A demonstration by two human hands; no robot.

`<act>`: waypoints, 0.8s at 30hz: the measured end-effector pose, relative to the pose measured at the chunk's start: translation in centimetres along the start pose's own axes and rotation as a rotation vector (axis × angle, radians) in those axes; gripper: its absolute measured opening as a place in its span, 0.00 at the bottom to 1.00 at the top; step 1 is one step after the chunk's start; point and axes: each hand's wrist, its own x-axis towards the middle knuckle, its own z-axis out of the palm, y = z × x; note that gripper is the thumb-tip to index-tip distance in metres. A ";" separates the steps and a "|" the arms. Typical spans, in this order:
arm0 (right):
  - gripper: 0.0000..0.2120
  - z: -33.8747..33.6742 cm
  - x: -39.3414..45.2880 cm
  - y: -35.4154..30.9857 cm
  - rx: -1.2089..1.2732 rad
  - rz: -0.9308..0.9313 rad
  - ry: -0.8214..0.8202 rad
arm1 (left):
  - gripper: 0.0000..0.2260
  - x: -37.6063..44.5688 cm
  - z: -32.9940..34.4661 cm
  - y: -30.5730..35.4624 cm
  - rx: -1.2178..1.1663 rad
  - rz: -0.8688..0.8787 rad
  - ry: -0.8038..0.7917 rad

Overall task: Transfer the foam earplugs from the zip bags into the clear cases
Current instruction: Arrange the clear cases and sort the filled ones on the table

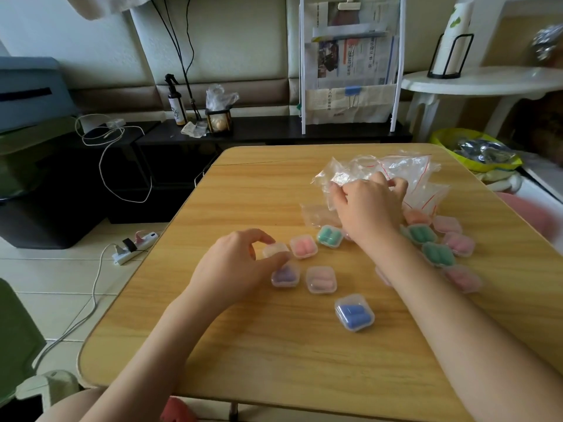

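Several small clear cases lie on the wooden table (274,345), most holding coloured foam earplugs: a blue one (354,312), a pink one (303,246), a green one (329,236), a purple one (285,274). My left hand (240,263) pinches a pale, seemingly empty clear case (275,250) between thumb and forefinger. Further back, my right hand (370,205) reaches into a heap of crumpled zip bags (405,172) with red seal lines, its fingers curled on the plastic. More filled cases (438,254) lie right of my right forearm.
A black low shelf (274,129) behind the table carries a spray bottle (176,102) and a newspaper rack (350,71). A white side table (487,83) stands at the right. A power strip (134,248) and cables lie on the floor at the left.
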 end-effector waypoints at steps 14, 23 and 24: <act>0.17 -1.7 -2.7 -4.3 0.713 -0.516 -0.494 | 0.10 1.1 -0.4 -1.4 -0.319 -0.054 0.041; 0.28 -2.9 -2.1 -4.2 0.471 -0.535 -0.862 | 0.06 0.9 -1.3 -2.0 -0.234 -0.061 -0.087; 0.28 -2.9 -2.2 -4.4 0.455 -0.532 -0.842 | 0.05 0.9 -1.2 -2.0 -0.236 -0.060 -0.086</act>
